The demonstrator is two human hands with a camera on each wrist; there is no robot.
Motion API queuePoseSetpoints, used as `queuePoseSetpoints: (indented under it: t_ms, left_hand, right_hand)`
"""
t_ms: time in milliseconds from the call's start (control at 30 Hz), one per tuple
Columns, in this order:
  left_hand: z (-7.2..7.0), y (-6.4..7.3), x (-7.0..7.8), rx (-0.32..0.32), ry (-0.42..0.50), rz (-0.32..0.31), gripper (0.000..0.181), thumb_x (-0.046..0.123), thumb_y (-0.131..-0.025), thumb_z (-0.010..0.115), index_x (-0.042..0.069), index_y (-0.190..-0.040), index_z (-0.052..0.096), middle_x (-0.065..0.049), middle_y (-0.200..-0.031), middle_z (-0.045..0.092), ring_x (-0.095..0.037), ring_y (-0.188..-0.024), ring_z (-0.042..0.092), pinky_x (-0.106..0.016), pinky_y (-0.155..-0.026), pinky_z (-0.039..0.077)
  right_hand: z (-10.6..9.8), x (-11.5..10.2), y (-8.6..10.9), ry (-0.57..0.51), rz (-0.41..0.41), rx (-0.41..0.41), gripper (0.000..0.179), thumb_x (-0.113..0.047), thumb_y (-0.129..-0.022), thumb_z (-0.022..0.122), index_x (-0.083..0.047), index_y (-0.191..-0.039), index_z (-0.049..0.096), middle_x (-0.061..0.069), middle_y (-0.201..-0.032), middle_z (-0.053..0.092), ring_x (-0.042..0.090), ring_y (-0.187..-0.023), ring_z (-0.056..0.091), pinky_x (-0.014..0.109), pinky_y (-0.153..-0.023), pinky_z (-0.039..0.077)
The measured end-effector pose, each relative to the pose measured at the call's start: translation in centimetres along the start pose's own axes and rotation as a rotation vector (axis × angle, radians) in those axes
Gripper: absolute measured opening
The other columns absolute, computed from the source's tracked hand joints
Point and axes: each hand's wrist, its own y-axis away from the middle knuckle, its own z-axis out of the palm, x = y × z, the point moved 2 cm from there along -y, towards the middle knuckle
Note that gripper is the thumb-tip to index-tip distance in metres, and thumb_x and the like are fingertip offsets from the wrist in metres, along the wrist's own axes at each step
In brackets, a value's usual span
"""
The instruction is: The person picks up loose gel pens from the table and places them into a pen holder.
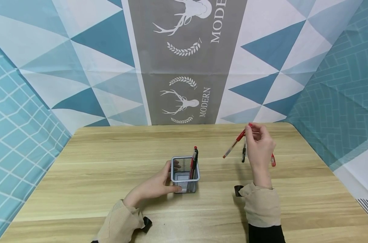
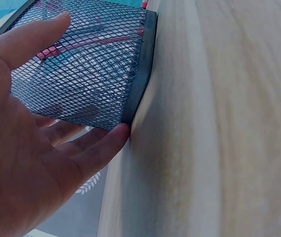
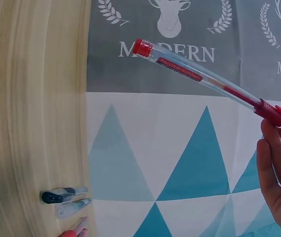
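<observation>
In the head view my left hand (image 1: 154, 185) grips a silver-grey wire mesh pen holder (image 1: 187, 181) that stands on the table, thumb at the near side and fingers round the left and far side. A black pen (image 1: 196, 158) and a red pen (image 1: 191, 168) lean inside it against the right wall. The left wrist view shows the mesh wall (image 2: 88, 74) with red pen parts behind it. My right hand (image 1: 260, 145) pinches a red gel pen (image 1: 240, 136) near its capped end, raised over the table and slanting down leftward. The right wrist view shows its clear barrel (image 3: 204, 79).
Near the right hand on the wooden table (image 1: 111, 152) lie a black pen (image 1: 243, 156) and a red pen (image 1: 273, 160), partly hidden by that hand. A pale, clear pen (image 3: 71, 208) shows beside them. Patterned cloth (image 1: 184, 67) hangs behind the table.
</observation>
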Motion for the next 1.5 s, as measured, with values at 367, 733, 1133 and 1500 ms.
queuePoseSetpoints:
  t_ms: [367,733,1133,1500]
  left_hand:
    - [0.1,0.0,-0.2,0.004,0.001,0.011,0.086,0.029,-0.076,0.071,0.014,-0.139,0.014,-0.014,-0.126,0.047,-0.027,-0.116,0.048,-0.048,-0.104,0.031]
    - [0.0,0.0,0.0,0.0,0.002,-0.005,0.087,0.027,-0.075,0.072,0.016,-0.139,0.014,-0.012,-0.126,0.048,-0.024,-0.116,0.049,-0.046,-0.104,0.031]
    - [0.0,0.1,0.0,-0.002,0.007,-0.009,0.088,0.028,-0.075,0.071,0.016,-0.139,0.013,-0.012,-0.126,0.049,-0.024,-0.114,0.049,-0.046,-0.104,0.032]
    - [0.0,0.1,0.1,-0.001,0.012,-0.006,0.088,0.028,-0.076,0.071,0.013,-0.14,0.013,-0.014,-0.126,0.048,-0.026,-0.115,0.049,-0.048,-0.103,0.032]
  right_hand:
    - [-0.3,-0.7,-0.1,-0.032,-0.043,0.017,0.031,-0.027,-0.089,0.057,0.0,-0.103,0.063,0.013,-0.085,0.065,-0.016,-0.067,0.052,0.003,-0.062,0.043]
    - [-0.6,-2.4,0.2,-0.058,-0.081,-0.03,0.028,-0.025,-0.089,0.058,-0.002,-0.105,0.063,0.011,-0.086,0.066,-0.013,-0.068,0.053,0.006,-0.059,0.04]
    - [-0.7,-3.7,0.5,-0.061,-0.103,-0.056,0.026,-0.025,-0.089,0.058,-0.005,-0.104,0.064,0.008,-0.084,0.067,-0.008,-0.072,0.054,0.01,-0.05,0.035]
    - [-1.0,-5.0,0.6,-0.062,-0.148,-0.009,0.024,-0.023,-0.088,0.059,-0.003,-0.102,0.064,0.009,-0.081,0.067,-0.01,-0.073,0.054,0.014,-0.04,0.028]
